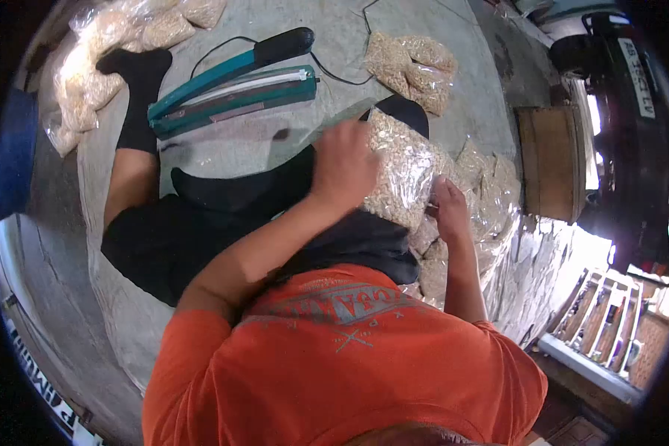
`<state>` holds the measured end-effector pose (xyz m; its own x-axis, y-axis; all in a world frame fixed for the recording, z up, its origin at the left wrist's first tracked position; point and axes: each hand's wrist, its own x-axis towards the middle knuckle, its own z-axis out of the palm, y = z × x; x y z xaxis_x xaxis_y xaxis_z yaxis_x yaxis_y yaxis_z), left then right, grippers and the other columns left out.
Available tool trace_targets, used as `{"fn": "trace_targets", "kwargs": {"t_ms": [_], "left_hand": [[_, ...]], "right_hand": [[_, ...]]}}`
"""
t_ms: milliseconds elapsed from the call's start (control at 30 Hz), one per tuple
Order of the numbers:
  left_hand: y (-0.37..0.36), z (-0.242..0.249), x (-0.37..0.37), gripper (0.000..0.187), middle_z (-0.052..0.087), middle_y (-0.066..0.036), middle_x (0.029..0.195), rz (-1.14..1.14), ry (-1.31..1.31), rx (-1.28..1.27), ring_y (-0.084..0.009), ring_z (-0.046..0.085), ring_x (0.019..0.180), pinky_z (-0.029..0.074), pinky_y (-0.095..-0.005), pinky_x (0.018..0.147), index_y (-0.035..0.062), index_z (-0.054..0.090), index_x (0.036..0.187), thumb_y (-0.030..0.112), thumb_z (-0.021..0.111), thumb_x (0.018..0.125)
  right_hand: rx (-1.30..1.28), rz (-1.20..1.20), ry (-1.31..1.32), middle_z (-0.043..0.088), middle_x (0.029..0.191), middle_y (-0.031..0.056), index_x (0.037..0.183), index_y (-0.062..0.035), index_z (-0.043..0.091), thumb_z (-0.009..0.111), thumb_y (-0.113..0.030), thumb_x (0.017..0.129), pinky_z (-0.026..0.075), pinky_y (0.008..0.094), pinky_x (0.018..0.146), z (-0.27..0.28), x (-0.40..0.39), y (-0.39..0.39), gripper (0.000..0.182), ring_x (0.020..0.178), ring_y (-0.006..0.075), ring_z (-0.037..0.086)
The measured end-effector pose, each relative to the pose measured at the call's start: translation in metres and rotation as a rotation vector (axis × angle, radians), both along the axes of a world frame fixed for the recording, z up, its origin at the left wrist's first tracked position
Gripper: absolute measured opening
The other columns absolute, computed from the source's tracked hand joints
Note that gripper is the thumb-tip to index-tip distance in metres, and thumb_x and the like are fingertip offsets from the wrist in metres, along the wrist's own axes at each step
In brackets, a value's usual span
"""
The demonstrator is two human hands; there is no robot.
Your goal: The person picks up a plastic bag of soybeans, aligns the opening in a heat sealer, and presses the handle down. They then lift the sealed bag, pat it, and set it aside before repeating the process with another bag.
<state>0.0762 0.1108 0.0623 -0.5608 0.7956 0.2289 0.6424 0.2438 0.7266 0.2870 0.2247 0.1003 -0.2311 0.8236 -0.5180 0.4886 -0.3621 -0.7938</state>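
Note:
A clear plastic bag point(403, 167) full of small pale beige pieces is propped over my lap, its surface shiny. My left hand point(343, 167) is at the bag's left side, smeared by motion, so its fingers do not show clearly. At the lower right edge of the bag, my right hand point(451, 208) grips it with thumb and fingers close together. A green impulse sealer point(238, 104) lies on the floor sheet ahead of my legs, its black-handled arm point(282, 46) raised.
More filled bags point(487, 186) lie in a heap by my right hand. Other filled bags point(424, 70) sit beyond my foot, and a pile of bags point(89, 82) is at the far left. A wooden box point(550, 163) and a parked vehicle point(639, 134) stand to the right.

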Motion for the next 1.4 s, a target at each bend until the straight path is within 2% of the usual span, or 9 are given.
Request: {"fn": "trace_targets", "kwargs": {"t_ms": [67,100,167,200,267,600,867,1300,1400], "left_hand": [[0.0,-0.031,-0.025,0.028,0.071,-0.012,0.099,-0.011,-0.621,-0.144,-0.0273,0.065,0.082,0.052,-0.0408,0.076,0.0026,0.071,0.106,0.027,0.073,0.092],[0.0,-0.044,-0.032,0.028,0.071,-0.012,0.099,-0.014,-0.613,-0.15,-0.0273,0.065,0.082,0.052,-0.0408,0.076,0.0026,0.071,0.106,0.027,0.073,0.092],[-0.001,-0.059,-0.044,0.025,0.067,0.0,0.08,-0.068,-1.184,-0.037,-0.0136,0.057,0.065,0.048,-0.0287,0.062,0.0027,0.071,0.102,0.027,0.072,0.095],[-0.001,-0.053,-0.047,0.022,0.066,0.004,0.084,-0.082,-1.218,-0.071,-0.0057,0.054,0.069,0.045,-0.022,0.061,0.0037,0.072,0.106,0.024,0.072,0.096],[0.003,-0.04,-0.043,0.022,0.065,0.004,0.084,-0.065,-1.178,-0.047,-0.0056,0.055,0.069,0.045,-0.022,0.06,0.0042,0.072,0.107,0.023,0.071,0.096],[0.028,-0.042,-0.06,0.025,0.065,0.003,0.081,-0.118,-1.272,-0.184,-0.0053,0.055,0.063,0.042,-0.0207,0.054,0.0075,0.071,0.11,0.03,0.068,0.098],[0.06,-0.037,-0.069,0.021,0.065,0.005,0.082,-0.143,-1.136,-0.125,-0.0048,0.055,0.065,0.04,-0.0206,0.055,0.008,0.071,0.107,0.027,0.067,0.099],[0.061,-0.059,-0.081,0.019,0.061,0.006,0.082,-0.118,-1.391,-0.053,-0.0042,0.05,0.067,0.041,-0.019,0.06,0.0083,0.069,0.108,0.025,0.06,0.103],[0.06,-0.041,-0.075,0.015,0.061,0.005,0.081,-0.133,-1.238,-0.132,-0.0056,0.05,0.066,0.042,-0.0209,0.058,0.0095,0.068,0.108,0.02,0.061,0.1]], "right_hand": [[-0.034,0.017,0.049,0.063,0.089,-0.0026,0.11,-0.0072,0.066,0.059,-0.039,0.104,0.048,0.0251,0.065,-0.015,0.009,0.014,0.033,0.072,0.0081,0.057],[-0.063,0.055,0.086,0.064,0.09,-0.0027,0.11,-0.0068,0.066,0.063,-0.033,0.104,0.05,0.0254,0.068,-0.026,0.016,0.024,0.028,0.074,0.008,0.058],[-0.112,0.016,0.174,0.067,0.093,-0.0017,0.112,-0.0066,0.067,0.066,-0.028,0.102,0.049,0.0242,0.067,-0.041,0.017,0.034,0.024,0.076,0.0079,0.06],[-0.119,0.003,0.251,0.066,0.091,-0.0022,0.11,-0.007,0.066,0.066,-0.028,0.102,0.048,0.0238,0.065,-0.033,0.01,0.031,0.022,0.074,0.0073,0.059],[-0.131,-0.044,0.304,0.062,0.084,-0.0042,0.102,-0.0083,0.064,0.067,-0.027,0.102,0.044,0.0238,0.06,-0.029,0.004,0.028,0.019,0.067,0.0059,0.053],[-0.186,0.027,0.357,0.06,0.083,-0.0044,0.1,-0.0088,0.062,0.067,-0.026,0.101,0.046,0.0234,0.064,-0.058,0.025,0.045,0.018,0.07,0.0063,0.055],[-0.203,0.084,0.511,0.069,0.121,0.008,0.133,-0.0014,0.054,0.065,-0.019,0.102,0.053,0.0314,0.093,-0.057,0.019,0.052,0.038,0.106,0.0162,0.067],[-0.216,0.126,0.536,0.07,0.117,0.005,0.127,-0.0034,0.059,0.065,-0.019,0.102,0.053,0.0308,0.091,-0.054,0.014,0.063,0.03,0.104,0.0142,0.067],[-0.186,0.135,0.487,0.071,0.106,0.0023,0.121,-0.0046,0.064,0.066,-0.02,0.101,0.053,0.0277,0.08,-0.052,0.005,0.081,0.025,0.091,0.0105,0.066]]}}
